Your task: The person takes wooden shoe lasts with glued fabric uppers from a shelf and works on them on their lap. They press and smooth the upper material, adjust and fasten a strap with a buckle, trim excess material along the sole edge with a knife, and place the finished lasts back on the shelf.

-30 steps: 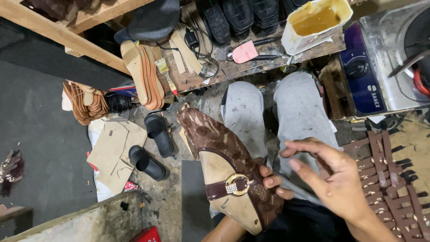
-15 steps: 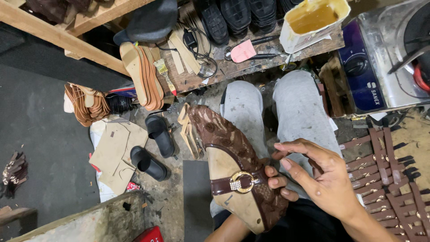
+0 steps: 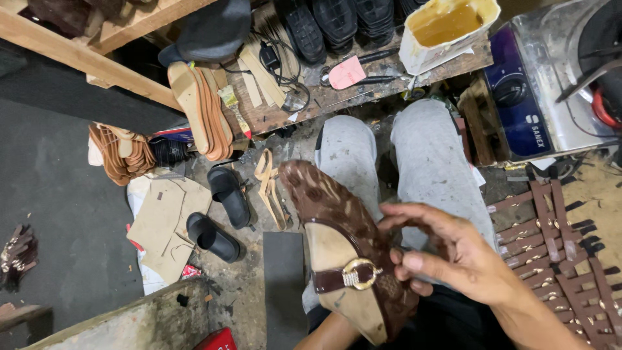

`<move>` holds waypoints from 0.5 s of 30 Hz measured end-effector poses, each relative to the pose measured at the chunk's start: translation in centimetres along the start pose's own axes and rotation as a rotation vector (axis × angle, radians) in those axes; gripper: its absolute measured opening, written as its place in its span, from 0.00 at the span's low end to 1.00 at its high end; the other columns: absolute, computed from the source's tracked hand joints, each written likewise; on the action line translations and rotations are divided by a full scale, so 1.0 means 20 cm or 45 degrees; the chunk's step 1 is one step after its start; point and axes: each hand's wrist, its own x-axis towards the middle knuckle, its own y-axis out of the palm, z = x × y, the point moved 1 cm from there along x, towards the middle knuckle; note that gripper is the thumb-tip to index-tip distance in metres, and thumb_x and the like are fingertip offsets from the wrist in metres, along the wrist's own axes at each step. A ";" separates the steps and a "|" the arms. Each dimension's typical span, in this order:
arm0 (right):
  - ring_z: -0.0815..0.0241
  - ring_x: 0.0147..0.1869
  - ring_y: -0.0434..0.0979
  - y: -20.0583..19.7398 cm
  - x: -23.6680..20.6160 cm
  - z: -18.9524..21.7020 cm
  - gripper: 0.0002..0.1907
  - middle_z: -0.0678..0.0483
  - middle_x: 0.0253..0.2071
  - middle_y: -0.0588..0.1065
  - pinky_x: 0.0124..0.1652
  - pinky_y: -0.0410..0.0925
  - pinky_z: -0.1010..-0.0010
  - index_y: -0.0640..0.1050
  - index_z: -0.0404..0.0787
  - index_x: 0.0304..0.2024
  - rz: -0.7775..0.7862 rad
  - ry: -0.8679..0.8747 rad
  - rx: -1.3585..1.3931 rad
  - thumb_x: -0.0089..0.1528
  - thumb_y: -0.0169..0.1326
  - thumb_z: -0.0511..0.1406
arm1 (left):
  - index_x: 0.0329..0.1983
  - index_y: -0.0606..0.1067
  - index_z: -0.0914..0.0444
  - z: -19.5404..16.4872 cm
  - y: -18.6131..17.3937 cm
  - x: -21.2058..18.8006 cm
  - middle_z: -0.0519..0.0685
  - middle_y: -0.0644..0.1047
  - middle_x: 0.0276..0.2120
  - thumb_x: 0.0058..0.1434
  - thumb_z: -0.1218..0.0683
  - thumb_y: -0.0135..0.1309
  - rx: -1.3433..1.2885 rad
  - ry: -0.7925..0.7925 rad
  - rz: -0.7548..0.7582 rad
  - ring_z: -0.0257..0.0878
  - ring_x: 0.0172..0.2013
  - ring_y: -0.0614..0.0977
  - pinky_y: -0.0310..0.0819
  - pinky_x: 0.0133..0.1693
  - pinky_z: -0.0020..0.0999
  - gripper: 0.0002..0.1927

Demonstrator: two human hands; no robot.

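The right hand (image 3: 453, 259) is sliding its fingers up along the brown shoe (image 3: 343, 259), fingers loosely spread against its side. The left hand, mostly hidden beneath, is propping the shoe; its grip cannot be told.

Illumination was moderate and uneven, coming from above. The grey trousers (image 3: 389, 162) and the metal appliance (image 3: 557, 84) at upper right were brightest, with mild glare on the steel. The floor (image 3: 58, 194) at left lay in deep shadow. The right hand (image 3: 453, 253) showed slight motion blur. Wide-angle distortion bent the frame edges.
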 end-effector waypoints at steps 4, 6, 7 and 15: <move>0.62 0.27 0.80 -0.07 -0.04 -0.10 0.27 0.46 0.50 0.76 0.19 0.73 0.72 0.77 0.32 0.56 0.044 0.347 -0.053 0.53 0.64 0.25 | 0.48 0.73 0.65 0.02 -0.12 -0.11 0.55 0.79 0.38 0.79 0.49 0.41 0.235 -0.106 -0.339 0.43 0.42 0.81 0.72 0.45 0.35 0.16; 0.57 0.30 0.79 -0.10 -0.09 -0.17 0.32 0.41 0.45 0.76 0.24 0.75 0.66 0.76 0.33 0.60 0.088 0.456 -0.106 0.53 0.68 0.25 | 0.52 0.73 0.65 0.01 -0.13 -0.15 0.57 0.79 0.37 0.75 0.50 0.43 0.421 -0.143 -0.525 0.45 0.38 0.81 0.75 0.40 0.35 0.15; 0.55 0.32 0.78 -0.12 -0.11 -0.20 0.34 0.38 0.42 0.76 0.26 0.76 0.63 0.76 0.33 0.62 0.112 0.515 -0.129 0.53 0.71 0.24 | 0.52 0.74 0.65 0.00 -0.12 -0.18 0.57 0.79 0.37 0.75 0.50 0.43 0.472 -0.145 -0.577 0.44 0.38 0.81 0.75 0.40 0.34 0.15; 0.55 0.47 0.77 -0.12 -0.23 -0.27 0.25 0.50 0.42 0.79 0.48 0.70 0.65 0.83 0.34 0.43 -0.006 0.143 -0.491 0.43 0.76 0.28 | 0.50 0.74 0.65 -0.01 -0.07 -0.23 0.56 0.79 0.36 0.74 0.51 0.44 0.507 -0.137 -0.595 0.43 0.37 0.81 0.74 0.40 0.34 0.13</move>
